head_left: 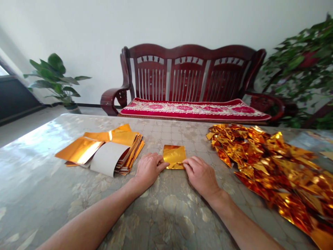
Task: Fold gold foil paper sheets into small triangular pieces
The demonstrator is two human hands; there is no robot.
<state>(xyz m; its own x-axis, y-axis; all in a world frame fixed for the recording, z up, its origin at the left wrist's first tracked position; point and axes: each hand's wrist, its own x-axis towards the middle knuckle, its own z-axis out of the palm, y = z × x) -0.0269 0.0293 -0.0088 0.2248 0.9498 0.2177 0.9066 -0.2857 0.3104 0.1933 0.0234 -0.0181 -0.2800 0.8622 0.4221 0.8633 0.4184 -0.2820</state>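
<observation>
A small sheet of gold foil paper lies on the table in front of me, its near edge folded over into a narrow strip. My left hand pinches the left end of that folded edge between thumb and fingers. At the right end, my right hand grips the same edge in a similar pinch. Left of my hands rests a loose stack of flat gold foil sheets, one of them turned to its pale grey back. To the right spreads a large heap of folded gold foil pieces.
The table has a patterned, shiny cover. Behind it stands a dark red wooden bench with a red floral cushion. Potted plants flank it at left and right. A clear plastic bag lies behind the heap.
</observation>
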